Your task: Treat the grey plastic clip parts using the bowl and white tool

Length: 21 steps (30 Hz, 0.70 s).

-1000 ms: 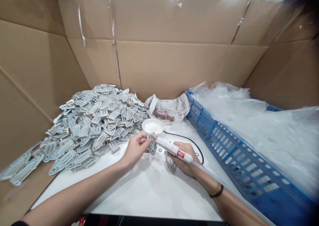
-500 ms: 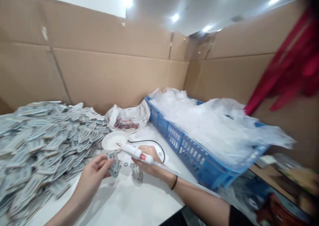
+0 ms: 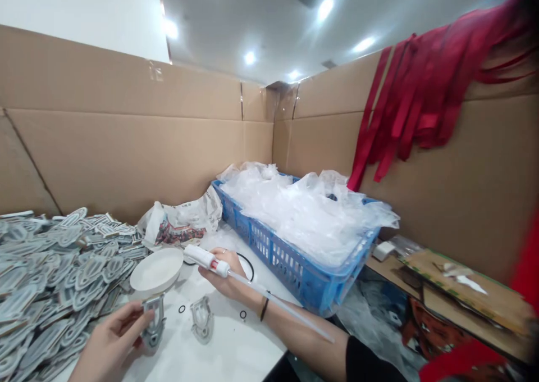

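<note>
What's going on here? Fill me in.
A person's left hand pinches a grey, pointed, slotted piece, while the right hand grips a white, red-marked, pen-shaped tool, apart from that piece. A similar grey, loose piece rests nearby on the white table. A heap of grey pieces lies to the left, beside a shallow white bowl.

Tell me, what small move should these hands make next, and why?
Perhaps bring the white pen-like tool toward the held grey piece: the right hand grips the tool, the left hand holds the piece, and the two things are apart.
</note>
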Available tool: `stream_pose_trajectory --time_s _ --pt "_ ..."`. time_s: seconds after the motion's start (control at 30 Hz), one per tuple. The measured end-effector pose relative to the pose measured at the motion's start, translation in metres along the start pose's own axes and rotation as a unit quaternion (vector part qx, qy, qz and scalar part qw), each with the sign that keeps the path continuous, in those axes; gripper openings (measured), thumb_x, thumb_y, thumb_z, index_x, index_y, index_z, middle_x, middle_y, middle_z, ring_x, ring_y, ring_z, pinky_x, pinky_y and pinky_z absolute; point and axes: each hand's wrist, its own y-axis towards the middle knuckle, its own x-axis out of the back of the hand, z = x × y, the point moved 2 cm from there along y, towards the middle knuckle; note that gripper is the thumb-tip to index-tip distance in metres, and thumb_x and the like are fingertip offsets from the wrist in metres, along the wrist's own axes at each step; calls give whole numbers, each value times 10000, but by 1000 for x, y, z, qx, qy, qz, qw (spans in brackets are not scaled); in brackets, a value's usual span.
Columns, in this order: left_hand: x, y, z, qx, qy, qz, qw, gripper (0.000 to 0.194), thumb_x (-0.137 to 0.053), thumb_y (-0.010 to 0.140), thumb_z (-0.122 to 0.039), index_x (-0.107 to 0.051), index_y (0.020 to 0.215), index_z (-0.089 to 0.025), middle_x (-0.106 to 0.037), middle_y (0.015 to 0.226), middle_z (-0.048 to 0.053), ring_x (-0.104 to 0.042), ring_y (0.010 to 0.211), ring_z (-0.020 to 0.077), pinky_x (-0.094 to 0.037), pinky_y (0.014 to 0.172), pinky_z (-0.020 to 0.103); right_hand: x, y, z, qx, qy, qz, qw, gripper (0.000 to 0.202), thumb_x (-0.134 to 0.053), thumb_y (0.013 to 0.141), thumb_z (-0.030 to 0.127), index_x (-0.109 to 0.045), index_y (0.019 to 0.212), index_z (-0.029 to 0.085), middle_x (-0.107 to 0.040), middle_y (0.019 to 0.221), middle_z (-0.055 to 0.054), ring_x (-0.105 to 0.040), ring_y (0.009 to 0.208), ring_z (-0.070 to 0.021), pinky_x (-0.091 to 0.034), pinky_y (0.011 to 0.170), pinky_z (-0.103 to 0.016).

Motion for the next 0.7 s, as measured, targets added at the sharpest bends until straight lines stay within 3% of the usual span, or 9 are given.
stream_pose_trajectory --time_s 0.17,0.33,0.57,0.63,0.7 --pt "1 5 5 9 2 -17 1000 622 -839 295 -614 -673 716 -188 -674 687 33 -604 481 202 -509 426 292 4 3 -3 -16 -4 -21 1000 123 -713 804 240 -694 685 218 -745 885 -4 -694 849 -167 -523 779 -249" --pt "4 11 16 21 -20 -26 999 716 -856 286 -639 -672 811 -187 -708 788 54 -656 526 230 -551 465 320 4 3 -5 -27 -1 -29 999 132 -711 802 231 -700 674 200 -757 870 -23 -704 813 -169 -523 726 -240" --pt "3 20 28 -35 -7 20 999 609 -860 341 -646 -712 732 -203 -699 738 22 -636 543 202 -562 488 287 15 10 16 -32 14 -27 999 145 -720 798 263 -697 664 213 -751 867 5 -697 800 -160 -530 713 -231" --pt "-1 21 26 -53 -5 48 997 567 -874 339 -624 -729 694 -205 -696 710 24 -632 584 201 -557 506 263 26 15 29 -20 12 -26 999 138 -732 791 296 -695 673 235 -745 844 44 -694 876 -157 -524 808 -242" --pt "-6 18 24 -68 3 81 994 535 -874 367 -618 -747 685 -207 -708 718 37 -644 658 214 -562 547 246 42 17 45 3 -18 -51 999 118 -727 796 316 -699 700 253 -744 846 68 -674 988 -171 -401 1070 -364"
